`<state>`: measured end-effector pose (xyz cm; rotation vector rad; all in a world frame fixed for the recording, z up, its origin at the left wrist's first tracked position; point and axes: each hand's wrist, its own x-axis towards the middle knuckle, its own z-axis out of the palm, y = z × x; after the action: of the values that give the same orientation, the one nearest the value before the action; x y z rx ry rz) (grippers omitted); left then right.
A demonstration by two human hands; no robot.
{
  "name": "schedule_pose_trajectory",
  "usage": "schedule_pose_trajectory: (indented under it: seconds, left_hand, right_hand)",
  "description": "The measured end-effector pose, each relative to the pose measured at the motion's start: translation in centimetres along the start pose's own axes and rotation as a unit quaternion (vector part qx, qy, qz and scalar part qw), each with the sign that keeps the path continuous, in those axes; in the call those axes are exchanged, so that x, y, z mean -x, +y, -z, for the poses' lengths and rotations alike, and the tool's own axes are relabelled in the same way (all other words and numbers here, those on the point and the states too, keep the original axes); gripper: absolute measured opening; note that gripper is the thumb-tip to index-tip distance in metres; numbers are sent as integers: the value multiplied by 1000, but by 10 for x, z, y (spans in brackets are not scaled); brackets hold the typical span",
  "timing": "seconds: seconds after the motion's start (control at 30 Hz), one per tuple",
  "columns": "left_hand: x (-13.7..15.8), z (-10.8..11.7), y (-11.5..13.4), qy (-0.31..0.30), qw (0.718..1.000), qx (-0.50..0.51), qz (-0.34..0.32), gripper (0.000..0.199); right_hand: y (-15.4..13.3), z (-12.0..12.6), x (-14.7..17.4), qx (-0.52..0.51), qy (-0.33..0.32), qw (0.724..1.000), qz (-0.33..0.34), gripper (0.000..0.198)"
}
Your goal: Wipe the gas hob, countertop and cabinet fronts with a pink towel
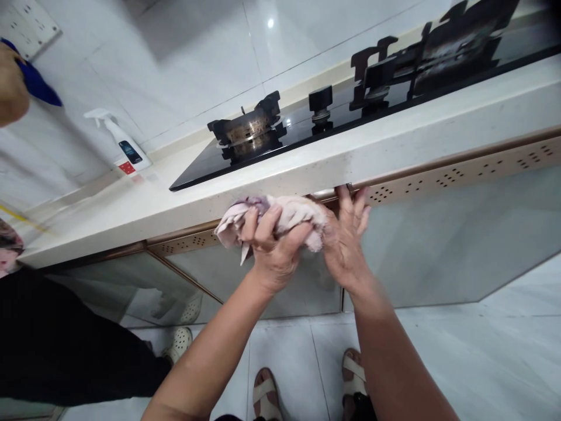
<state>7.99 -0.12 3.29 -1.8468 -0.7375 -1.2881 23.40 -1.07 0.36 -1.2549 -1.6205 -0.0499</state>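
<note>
A crumpled pale pink cloth with a purple patch (289, 213) is bunched in my left hand (276, 251), its fingers curled around it in front of the counter edge. Close beside it, my right hand (346, 245) reaches up to the copper-coloured top rim of the cabinet doors (403, 175), just below the counter. Its fingers are stretched out and apart, with the tips at the rim near a gap between two doors. The cloth's right end meets the thumb side of my right hand. Whether the right fingertips hook behind the rim is hidden.
On the white counter (109, 219) sits a black gas hob (201, 169) with burners and knobs. A white spray bottle (125, 146) leans by the tiled wall. To the left stands another person in black trousers (74, 339), a hand (11, 88) near something blue (39, 82).
</note>
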Motion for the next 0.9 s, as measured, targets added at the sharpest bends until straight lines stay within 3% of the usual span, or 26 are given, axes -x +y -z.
schedule_pose_trajectory:
  seconds: [0.2, 0.5, 0.67, 0.8, 0.9]
  left_hand:
    - [6, -15, -3, -69, 994, -66, -56, 31]
    - [26, 15, -45, -181, 976, -72, -94, 35]
    - [51, 60, -95, -225, 970, -88, -37, 40]
    - [68, 116, -149, -251, 951, -154, 98, 50]
    - [74, 155, -183, -245, 936, -197, 161, 53]
  right_hand:
    - [2, 1, 0, 4, 2, 1000, -1, 56]
    - [3, 1, 0, 17, -4, 1000, 6, 58]
    - [3, -1, -1, 16, 7, 1000, -1, 56]
    - [1, -3, -1, 15, 9, 1000, -5, 56]
    - [0, -5, -1, 13, 16, 1000, -10, 56]
